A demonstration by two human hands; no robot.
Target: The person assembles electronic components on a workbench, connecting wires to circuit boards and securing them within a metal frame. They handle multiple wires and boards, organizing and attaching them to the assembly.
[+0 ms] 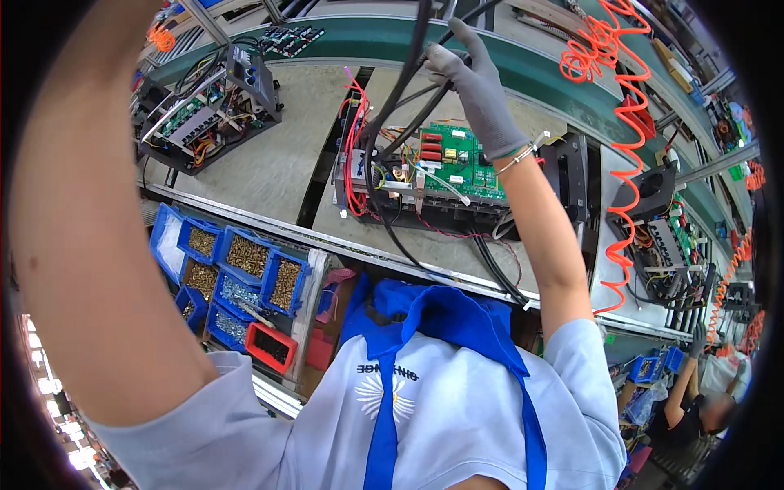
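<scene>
My right hand (478, 86), in a grey glove, is raised above an opened electronics unit and closed around black cables (418, 41). The cables run down past its fingers into the left part of the unit. A green circuit board (478, 155) with red and yellow components lies on top of this unit. Thin red wires (353, 167) bunch at its left end, and a white connector lead crosses its front. More black cables (498, 269) hang over the bench edge toward me. My left arm (77, 204) reaches up along the left side, its hand outside the picture.
Another opened unit (208, 114) stands at left; a third (665, 237) sits at right. Blue bins (245, 253) of screws and a red bin (272, 347) are below the bench edge. Orange coiled hoses (625, 147) hang at right. A co-worker (694, 408) is at lower right.
</scene>
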